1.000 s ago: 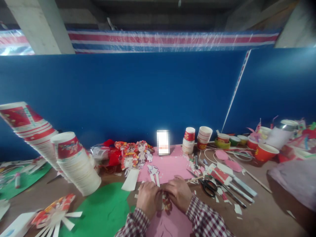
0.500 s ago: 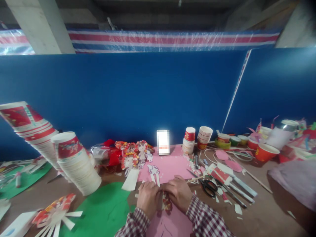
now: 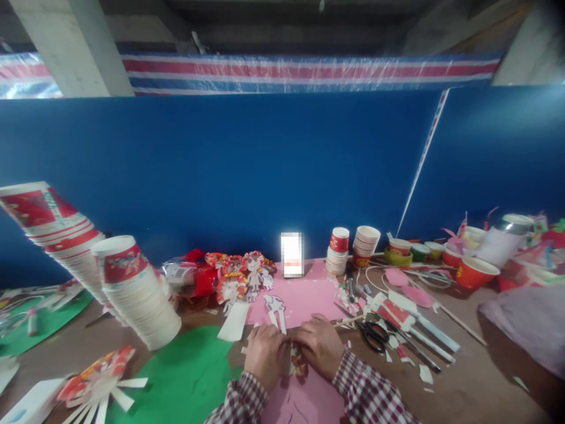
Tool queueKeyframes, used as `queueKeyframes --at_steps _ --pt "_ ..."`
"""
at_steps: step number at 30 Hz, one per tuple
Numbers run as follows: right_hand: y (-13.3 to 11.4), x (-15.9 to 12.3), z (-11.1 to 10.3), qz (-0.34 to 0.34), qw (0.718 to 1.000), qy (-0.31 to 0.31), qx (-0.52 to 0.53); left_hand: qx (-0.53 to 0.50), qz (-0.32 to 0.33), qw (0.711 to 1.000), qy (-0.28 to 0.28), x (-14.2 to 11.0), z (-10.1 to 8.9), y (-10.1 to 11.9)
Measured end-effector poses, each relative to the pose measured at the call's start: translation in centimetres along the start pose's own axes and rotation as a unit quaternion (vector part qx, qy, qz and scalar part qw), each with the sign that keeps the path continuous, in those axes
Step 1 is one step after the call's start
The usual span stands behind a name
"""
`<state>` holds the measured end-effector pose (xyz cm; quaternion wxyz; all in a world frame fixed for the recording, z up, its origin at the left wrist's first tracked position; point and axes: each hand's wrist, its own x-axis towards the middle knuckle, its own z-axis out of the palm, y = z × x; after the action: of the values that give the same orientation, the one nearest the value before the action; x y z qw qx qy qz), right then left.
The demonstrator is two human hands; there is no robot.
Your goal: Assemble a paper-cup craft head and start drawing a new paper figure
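My left hand (image 3: 265, 352) and my right hand (image 3: 319, 346) meet over the pink paper (image 3: 304, 397), fingers curled and pressed together. Between them shows a small piece of paper cup (image 3: 298, 360), patterned in red and yellow; both hands grip it, and the fingers cover much of it. Just beyond my fingertips a white paper cutout (image 3: 274, 306) with dark outlines lies on a second pink sheet (image 3: 309, 300). Black-handled scissors (image 3: 374, 335) rest to the right of my right hand.
Tall stacks of paper cups (image 3: 136, 294) lean at the left, near a green sheet (image 3: 189, 365) and a cup cut into strips (image 3: 99, 383). Lion-like paper figures (image 3: 253, 271) stand at the back. Paper scraps (image 3: 426, 374) and a red cup (image 3: 477, 274) are at the right.
The patterned piece between my hands has shifted very slightly. Otherwise both hands and the table hold their places.
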<state>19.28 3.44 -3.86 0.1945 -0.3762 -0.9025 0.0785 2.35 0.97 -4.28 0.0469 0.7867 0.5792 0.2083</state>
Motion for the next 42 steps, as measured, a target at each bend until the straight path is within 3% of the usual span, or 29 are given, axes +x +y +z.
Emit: queueKeyframes --at_steps 19,42 --pt "0.2 0.0 -0.1 -0.011 1.0 -0.006 0.014 -0.007 0.008 1.0 0.003 0.0 1.2 -0.9" --pt "0.2 0.0 0.0 -0.005 1.0 -0.008 0.003 0.012 -0.004 1.0 -0.01 0.2 1.2 -0.9"
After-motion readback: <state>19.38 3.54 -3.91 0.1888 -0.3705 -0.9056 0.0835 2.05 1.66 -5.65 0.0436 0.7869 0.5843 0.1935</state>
